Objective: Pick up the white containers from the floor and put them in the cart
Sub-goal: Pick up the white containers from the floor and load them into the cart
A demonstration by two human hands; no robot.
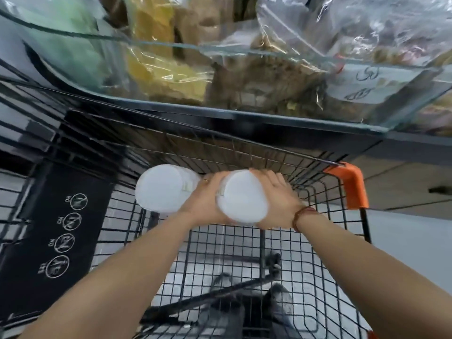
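Observation:
Both my hands hold one white container (242, 196) between them over the black wire cart (244, 253). My left hand (208, 199) presses its left side and my right hand (276, 204) cups its right side. A second white container (161, 188) lies just to the left, touching the back of my left hand, inside the cart's far end. Both containers are round with white lids facing me.
The cart has an orange corner guard (349, 184) at the right and a black sign panel (56, 228) at the left. A glass-fronted shelf (220, 113) with bagged goods stands right behind the cart. My shoes (278, 299) show through the cart's mesh floor.

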